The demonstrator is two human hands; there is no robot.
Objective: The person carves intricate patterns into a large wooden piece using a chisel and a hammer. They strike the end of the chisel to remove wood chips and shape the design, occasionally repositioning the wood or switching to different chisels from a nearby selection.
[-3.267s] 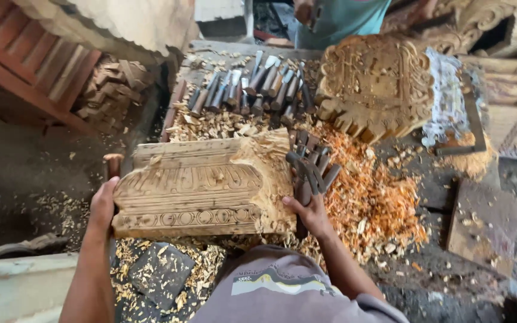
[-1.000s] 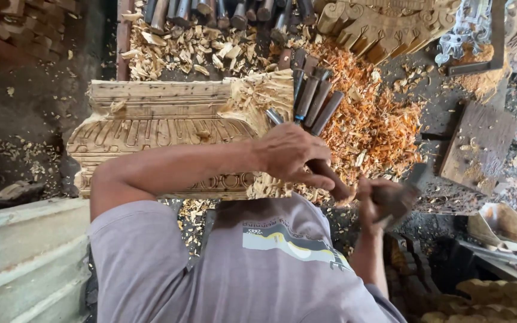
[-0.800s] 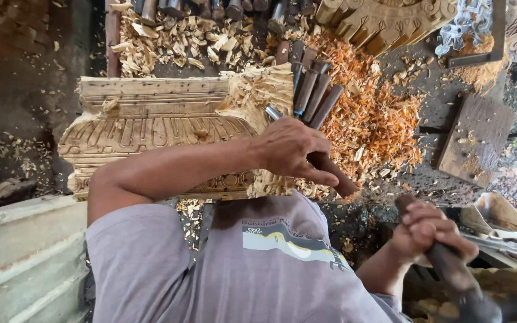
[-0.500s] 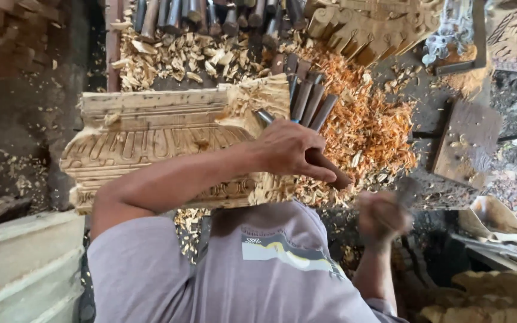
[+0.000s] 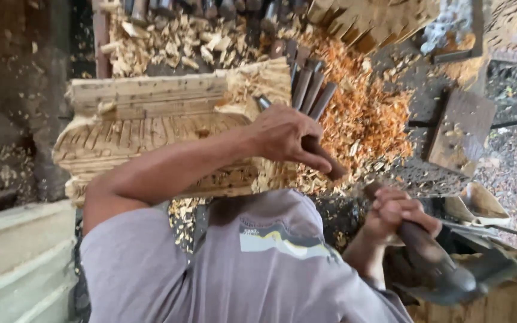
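Your left hand [image 5: 285,136] has its fingers clamped round one dark wooden-handled chisel [image 5: 321,158], whose steel blade end shows just above the hand, set against the right end of the one pale carved wooden block [image 5: 151,140]. That block lies flat on the tabletop in front of your chest. Your right hand [image 5: 399,210] is low at the right, its fingers closed round the dark handle of one metal-headed hammer [image 5: 450,278], apart from the chisel. About four more dark-handled chisels [image 5: 309,90] lie side by side just beyond the block's right end, on a heap of orange wood shavings [image 5: 366,122].
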